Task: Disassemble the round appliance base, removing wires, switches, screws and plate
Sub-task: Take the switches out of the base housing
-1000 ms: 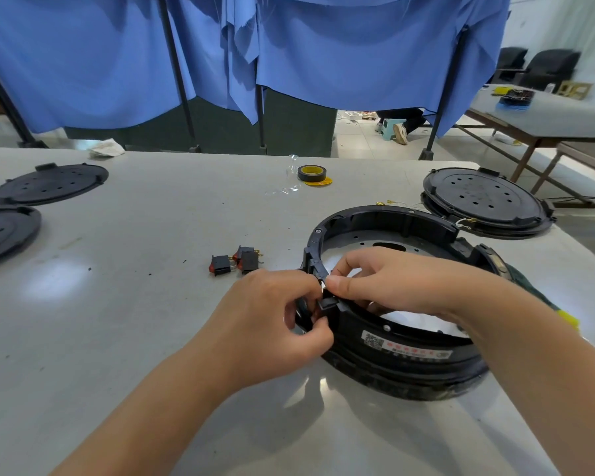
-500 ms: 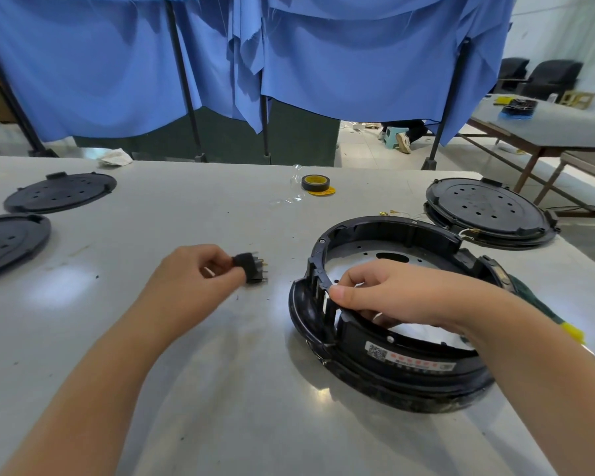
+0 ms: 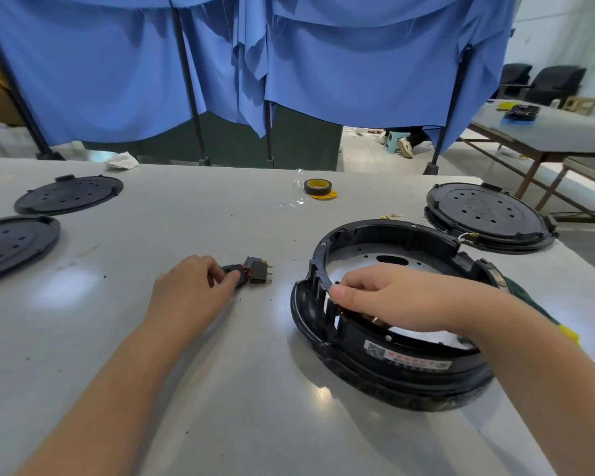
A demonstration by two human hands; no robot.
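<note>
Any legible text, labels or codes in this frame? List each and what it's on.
No text can be quoted.
White sticker on the outer wall of the round black plastic appliance base: a QR-style code and a red printed band, too small and blurred to read.
Black and yellow tape roll: no readable print.

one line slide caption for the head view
Left hand sets a removed switch beside others while right hand grips the round base rim.
</note>
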